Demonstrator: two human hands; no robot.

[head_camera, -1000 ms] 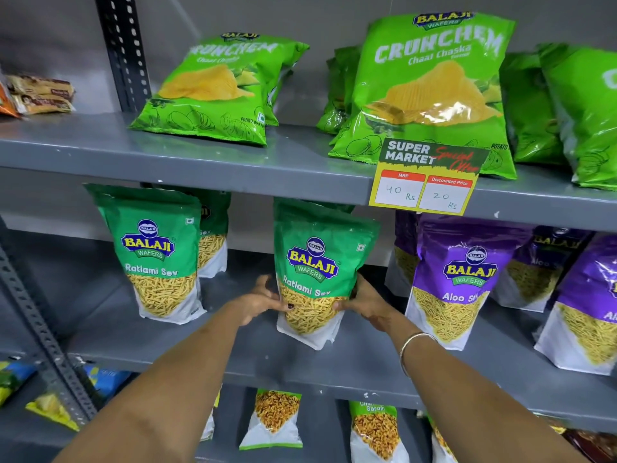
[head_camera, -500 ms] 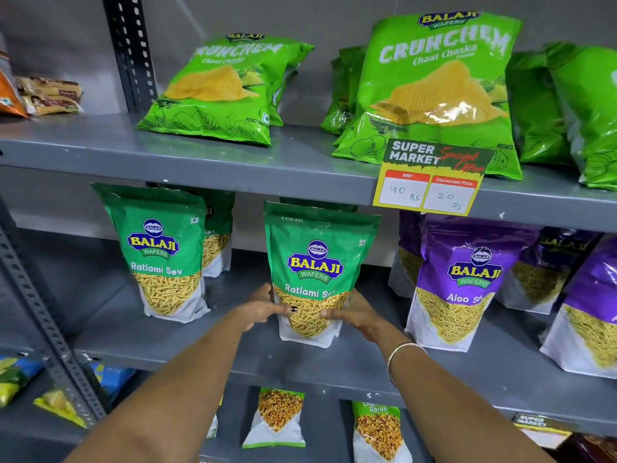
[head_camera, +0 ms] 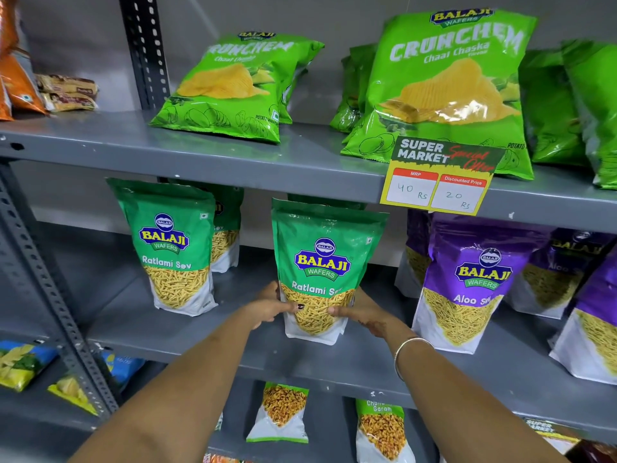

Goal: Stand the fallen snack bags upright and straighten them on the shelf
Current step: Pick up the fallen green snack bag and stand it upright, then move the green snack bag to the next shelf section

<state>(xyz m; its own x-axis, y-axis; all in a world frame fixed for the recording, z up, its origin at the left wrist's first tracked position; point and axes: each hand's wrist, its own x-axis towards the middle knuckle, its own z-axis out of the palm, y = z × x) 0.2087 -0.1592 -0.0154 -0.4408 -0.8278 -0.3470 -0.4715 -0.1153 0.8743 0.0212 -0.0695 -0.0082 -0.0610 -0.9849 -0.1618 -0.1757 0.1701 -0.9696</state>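
Grey steel rack with three tiers in view. Top tier: large green chip bags printed "BALAJI WAFERS CRUNCHEM Chaat Chaska", leaning back; a second such bag lies to their left. Clipped to the tier's edge, a yellow price card reads "SUPER MARKET Special Offer", "MRP 40 Rs", "Discounted Price 20 Rs" (the figures handwritten). Middle tier: purple pouches marked "BALAJI WAFERS Aloo S…", the rest cut off by a fold; one green pouch at left marked "BALAJI WAFERS Ratlami Sev"; and, centre, the held pouch of the same kind, upright on its base near the tier's front edge. Left hand and right hand clasp its lower part from either side, thumbs across the clear window, remaining fingers wrapped behind the pouch and hidden. A thin bangle circles the right wrist.
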